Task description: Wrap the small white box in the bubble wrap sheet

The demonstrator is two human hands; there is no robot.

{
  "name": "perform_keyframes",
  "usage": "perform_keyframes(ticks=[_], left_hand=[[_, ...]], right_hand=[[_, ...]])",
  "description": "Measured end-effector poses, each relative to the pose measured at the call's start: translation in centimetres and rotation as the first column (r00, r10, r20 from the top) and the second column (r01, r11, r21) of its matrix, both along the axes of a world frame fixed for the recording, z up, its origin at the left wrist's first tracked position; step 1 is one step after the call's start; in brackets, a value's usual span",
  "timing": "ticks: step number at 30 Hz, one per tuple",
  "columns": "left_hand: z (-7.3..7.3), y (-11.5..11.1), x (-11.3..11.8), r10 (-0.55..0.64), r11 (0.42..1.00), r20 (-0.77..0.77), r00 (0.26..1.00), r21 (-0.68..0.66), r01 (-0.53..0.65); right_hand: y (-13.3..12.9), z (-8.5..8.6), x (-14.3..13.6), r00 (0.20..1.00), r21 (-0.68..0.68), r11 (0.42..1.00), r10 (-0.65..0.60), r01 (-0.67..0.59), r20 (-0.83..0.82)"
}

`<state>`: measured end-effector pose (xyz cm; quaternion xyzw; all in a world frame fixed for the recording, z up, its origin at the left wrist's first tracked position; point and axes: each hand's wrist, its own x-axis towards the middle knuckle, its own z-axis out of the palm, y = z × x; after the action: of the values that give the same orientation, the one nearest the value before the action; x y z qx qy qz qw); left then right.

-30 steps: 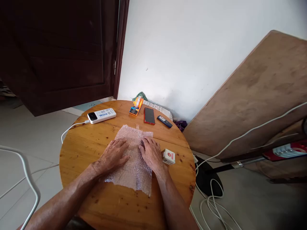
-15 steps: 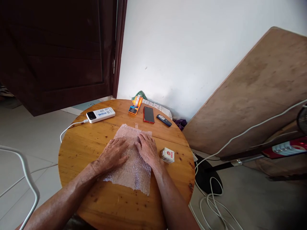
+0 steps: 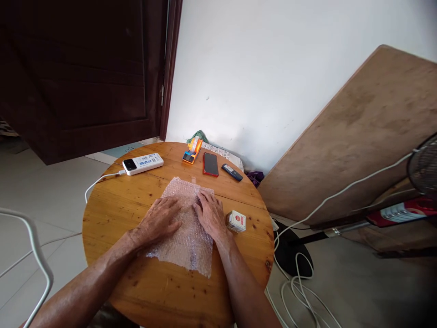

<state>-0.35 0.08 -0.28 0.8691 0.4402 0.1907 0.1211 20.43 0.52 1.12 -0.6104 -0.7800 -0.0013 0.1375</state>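
While both palms are lying flat, fingers spread and gripping nothing, the left hand [image 3: 160, 222] and right hand [image 3: 211, 214] are pressing the clear bubble-wrap sheet [image 3: 186, 241] at the frame's centre onto the round wooden surface [image 3: 112, 214].

Both bare forearms reach in from the near edge and converge toward the middle. The left hand [image 3: 160, 221] lies palm down, fingers spread flat. The right hand [image 3: 210, 214] lies just beside it, palm down, fingers extended away.
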Motion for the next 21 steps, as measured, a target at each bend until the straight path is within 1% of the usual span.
perform_keyframes(ticks=[5,8,10,15,18,21], left_hand=[[-0.1,-0.2,0.3,0.031,0.998,-0.06,0.998,0.048,-0.028],[0.1,-0.3,0.9,0.072,0.995,-0.087,0.994,0.081,-0.065],[0.3,0.0,1.3,0.077,0.993,-0.098,0.992,0.093,-0.068],[0.2,1.0,1.2,0.052,0.998,-0.125,0.991,0.044,-0.047],[0.0,1.1,0.7,0.126,0.992,-0.152,0.98,0.044,-0.121],[0.1,0.9,0.3,0.205,0.979,-0.174,0.963,0.045,-0.2]], right_hand=[[0.0,0.2,0.1,1.0,-0.014,1.0,-0.013,0.013,-0.005],[0.0,0.1,0.1,1.0,-0.008,1.0,-0.008,0.008,-0.003],[0.0,0.1,0.1,1.0,-0.003,1.0,-0.004,0.004,-0.004],[-0.1,0.1,0.0,1.0,-0.008,1.0,-0.009,0.009,-0.005],[-0.1,0.1,-0.1,1.0,-0.006,1.0,-0.012,0.012,0.0],[-0.1,0.0,0.0,1.0,-0.002,1.0,-0.017,0.017,0.002]])
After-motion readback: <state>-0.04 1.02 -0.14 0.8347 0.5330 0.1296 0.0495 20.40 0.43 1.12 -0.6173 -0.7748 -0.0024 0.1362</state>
